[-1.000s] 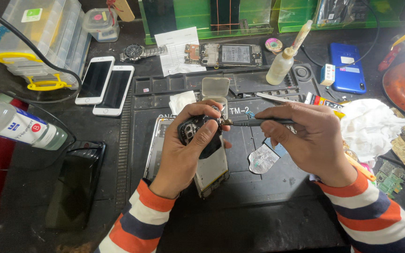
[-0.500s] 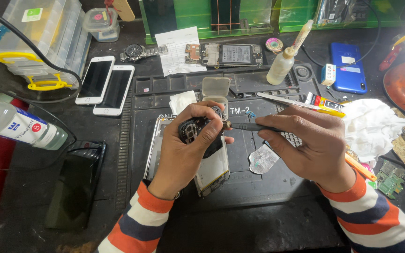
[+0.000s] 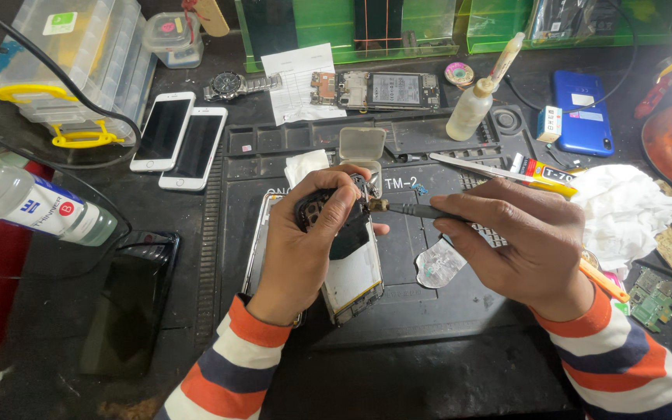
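My left hand [image 3: 305, 241] grips an opened smartphone [image 3: 351, 268] tilted up off the dark work mat [image 3: 429, 311], fingers curled over its black top end near the camera cutout. In my right hand [image 3: 523, 241] is a thin dark screwdriver [image 3: 414, 209], held level, its brass tip touching the phone's upper right edge. A second phone frame [image 3: 257, 249] lies flat under my left hand. A small silvery shield plate [image 3: 439, 266] rests on the mat between my hands.
Two white phones [image 3: 180, 140] lie at the left by a clear parts box [image 3: 64, 70]. A wristwatch [image 3: 231, 84], an opened phone [image 3: 375, 89], a squeeze bottle [image 3: 472, 105], a blue phone [image 3: 583, 113], tweezers [image 3: 476, 165], crumpled tissue [image 3: 624, 210], a thinner bottle [image 3: 40, 206] and a dark phone [image 3: 130, 303] surround the mat.
My right hand has shifted slightly right and down, keeping the screwdriver tip at the phone's top edge. My left hand and the phone have barely moved.
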